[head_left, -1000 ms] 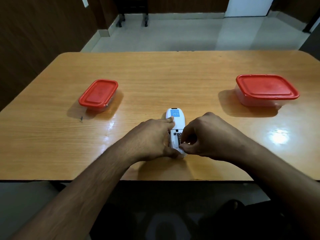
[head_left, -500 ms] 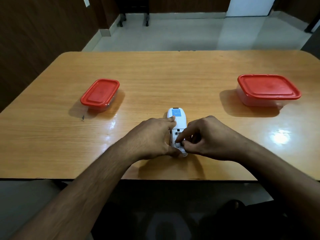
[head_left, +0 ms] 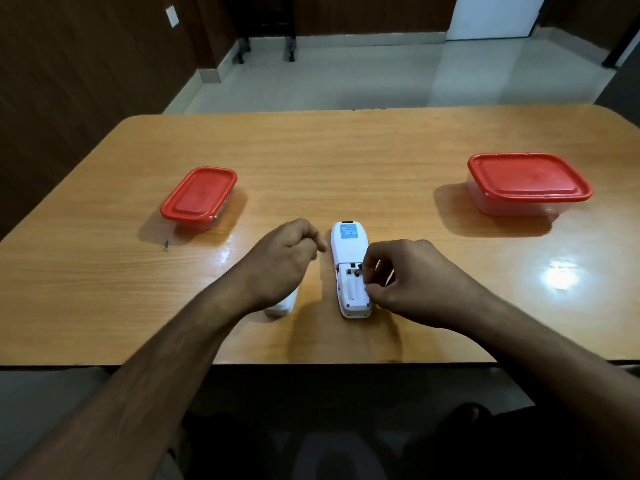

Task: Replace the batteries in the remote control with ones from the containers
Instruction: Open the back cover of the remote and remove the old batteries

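The white remote control [head_left: 347, 249] lies face down near the table's front edge, blue label on its far half. Its battery compartment [head_left: 351, 287] is uncovered, and the left slot shows bare white. My right hand [head_left: 412, 277] rests against the compartment's right side with thumb and fingertips pinched together there. Whatever is between them is hidden. My left hand [head_left: 282, 261] is just left of the remote with its fingers curled. A white battery cover [head_left: 283, 304] pokes out beneath its heel, touching the table. Two red-lidded containers stand closed, a small one [head_left: 199, 195] on the left and a larger one [head_left: 526, 181] on the right.
The wooden table [head_left: 346, 161] spans the view, and its front edge runs just below my forearms. A small dark speck [head_left: 166, 243] lies near the left container. Tiled floor and dark wood walls are beyond the table.
My left hand has let go of the remote and moved left, with the battery cover now showing under it. The compartment is uncovered. My right hand stays at the compartment.
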